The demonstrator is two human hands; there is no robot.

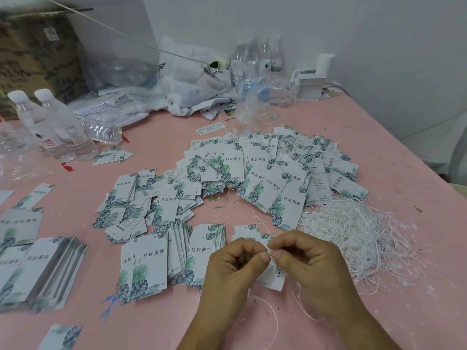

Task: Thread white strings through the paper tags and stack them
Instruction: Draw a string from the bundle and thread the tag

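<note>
A thin white string (270,251) is pinched between the fingertips of a person's left hand (233,267) and right hand (309,261), which meet just above a small stack of paper tags (249,232) lying on a pink table (164,322). Both hands have their fingers curled inward, thumb against forefinger; whether the string passes through a tag's hole cannot be told. A loose end of the string (273,317) curls across the table on the near side of the hands. Just left of the hands lie squared-up piles of leaf-printed tags (177,256), and farther left another fanned pile (43,271). Beyond the hands a wide heap of scattered tags (252,173) arcs across the table. Right of the hands sprawls a tangled mass of white strings (358,236). Far left of the hands, water bottles (55,127) stand on the table. At the table's far edge sit crumpled plastic bags (192,82) and more bottles (260,56).
</note>
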